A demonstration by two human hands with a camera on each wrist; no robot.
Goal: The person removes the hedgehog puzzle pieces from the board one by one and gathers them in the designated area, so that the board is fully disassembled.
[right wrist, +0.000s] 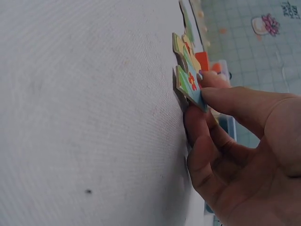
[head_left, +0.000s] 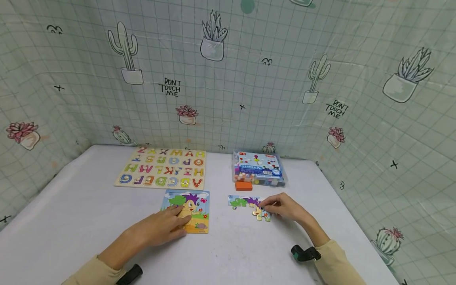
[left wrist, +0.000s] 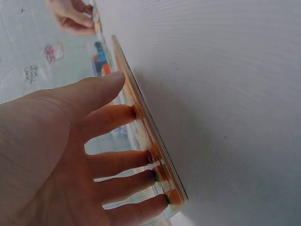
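Observation:
My left hand (head_left: 162,226) rests on a square puzzle board (head_left: 202,209) picturing a purple-haired cartoon hedgehog. In the left wrist view its fingers are spread, with the fingertips on the board's (left wrist: 162,162) face and the thumb along its near edge. To the right, my right hand (head_left: 285,206) pinches a jigsaw piece (right wrist: 192,84) with a red flower on it, thumb on top and fingers beneath. This piece is at the end of a small group of joined jigsaw pieces (head_left: 239,200), showing green leaf and purple hair. My right fingers partly hide the group in the head view.
Behind the puzzle board lies a wooden alphabet board (head_left: 167,171) with colourful letters. A clear plastic box (head_left: 259,168) with a blue label stands at the back right, an orange block (head_left: 244,186) in front of it. A cactus-print cloth (head_left: 228,79) surrounds the white table (head_left: 228,257).

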